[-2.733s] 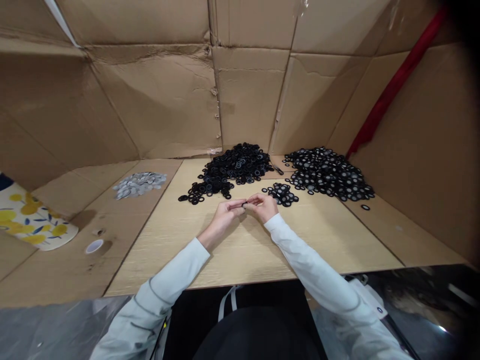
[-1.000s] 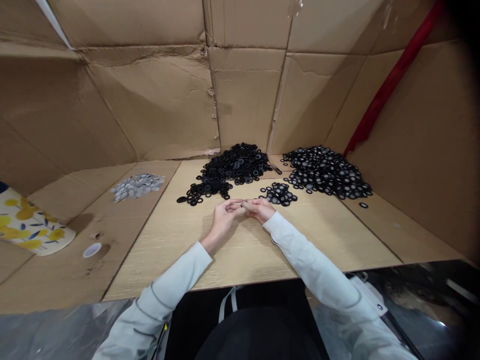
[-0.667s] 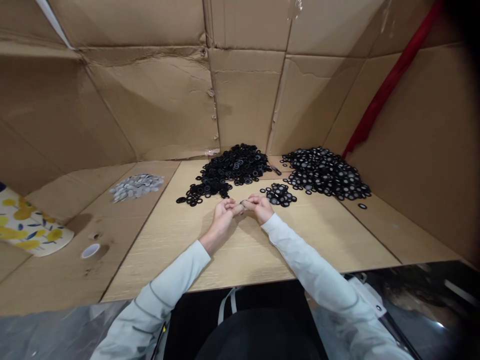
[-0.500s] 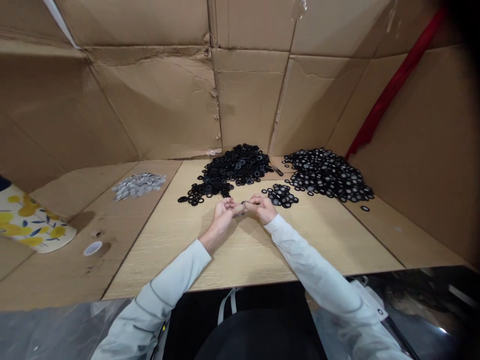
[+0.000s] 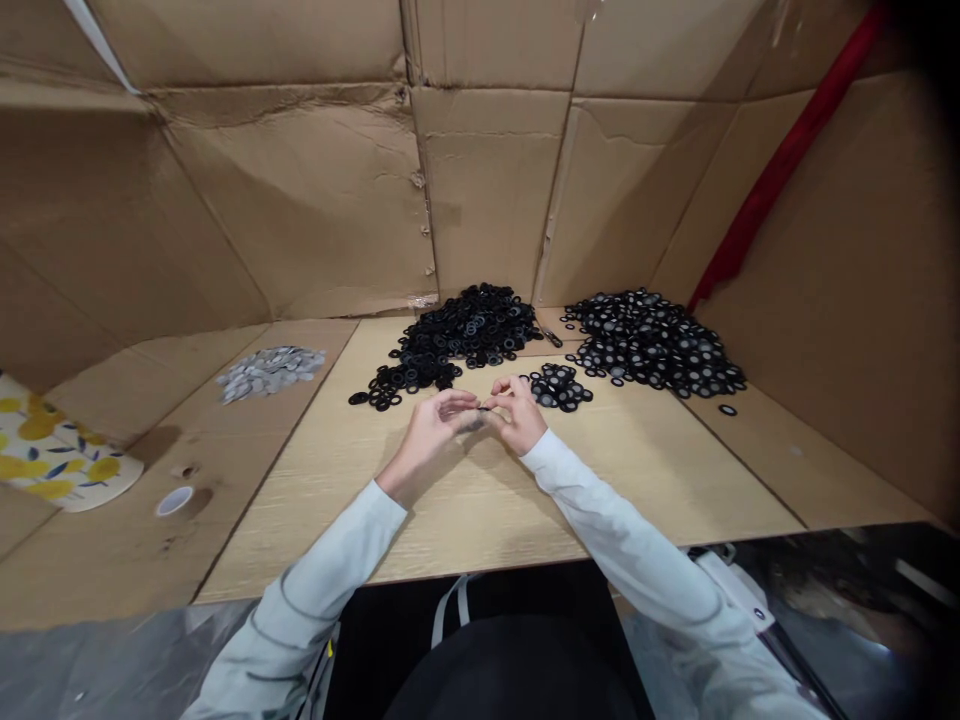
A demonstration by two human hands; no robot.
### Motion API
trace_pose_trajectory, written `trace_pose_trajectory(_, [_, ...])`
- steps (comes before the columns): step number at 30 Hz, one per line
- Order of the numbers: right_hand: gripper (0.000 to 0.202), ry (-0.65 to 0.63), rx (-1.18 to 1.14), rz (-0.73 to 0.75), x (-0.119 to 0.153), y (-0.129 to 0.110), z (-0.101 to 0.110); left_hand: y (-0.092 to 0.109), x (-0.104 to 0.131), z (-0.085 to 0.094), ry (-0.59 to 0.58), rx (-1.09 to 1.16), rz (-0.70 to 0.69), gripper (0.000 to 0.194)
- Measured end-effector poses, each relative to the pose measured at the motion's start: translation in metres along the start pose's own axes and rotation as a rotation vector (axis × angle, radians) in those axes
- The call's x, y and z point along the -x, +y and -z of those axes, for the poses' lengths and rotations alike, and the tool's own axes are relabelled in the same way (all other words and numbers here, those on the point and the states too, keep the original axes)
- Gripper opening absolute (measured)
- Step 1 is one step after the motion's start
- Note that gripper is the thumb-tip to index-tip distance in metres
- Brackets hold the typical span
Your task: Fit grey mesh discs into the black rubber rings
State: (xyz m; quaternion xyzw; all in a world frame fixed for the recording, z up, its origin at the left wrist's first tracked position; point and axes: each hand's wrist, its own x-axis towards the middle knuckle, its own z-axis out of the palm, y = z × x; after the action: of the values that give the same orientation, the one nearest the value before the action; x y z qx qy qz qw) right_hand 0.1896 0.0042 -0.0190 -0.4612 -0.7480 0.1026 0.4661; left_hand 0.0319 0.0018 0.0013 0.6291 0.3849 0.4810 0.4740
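My left hand (image 5: 436, 428) and my right hand (image 5: 519, 415) meet over the middle of the table. Pinched between their fingertips is a small black ring (image 5: 483, 410), mostly covered by the fingers; whether a grey disc sits in it I cannot make out. Behind the hands rises a large heap of black rings (image 5: 472, 330), with some spilling toward the left. Just beyond my right hand lies a small pile of black rings with pale grey centres (image 5: 561, 388). Off to the left, loose grey discs (image 5: 270, 372) form a low pile.
A bigger heap of rings with grey centres (image 5: 652, 345) fills the back right. A small cutter-like tool (image 5: 551, 338) lies between the heaps. On the left stand a roll of white tape (image 5: 175, 502) and a lemon-patterned container (image 5: 67, 455). Cardboard walls (image 5: 300, 200) enclose the table.
The fingers have shifted around the small ring, and my left hand's fingers are raised and more spread. The view has shifted slightly; the piles look the same.
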Motion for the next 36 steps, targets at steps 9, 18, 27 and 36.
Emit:
trace_pose_trajectory(9, [0.015, -0.009, -0.412, -0.156, 0.001, -0.003, -0.007, 0.006, -0.001, -0.003, 0.153, 0.131, 0.105, 0.025])
trace_pose_trajectory(18, [0.024, 0.153, -0.589, -0.395, -0.003, 0.003, -0.013, 0.000, 0.003, -0.012, 0.070, 0.353, 0.168, 0.036])
trace_pose_trajectory(27, [0.025, 0.110, -0.512, -0.416, -0.001, 0.004, -0.013, 0.000, 0.001, -0.008, 0.023, 0.129, 0.125, 0.034])
trace_pose_trajectory(36, [0.023, 0.146, -0.388, -0.364, -0.003, 0.001, -0.012, -0.004, -0.006, -0.011, 0.178, 0.281, 0.060, 0.032])
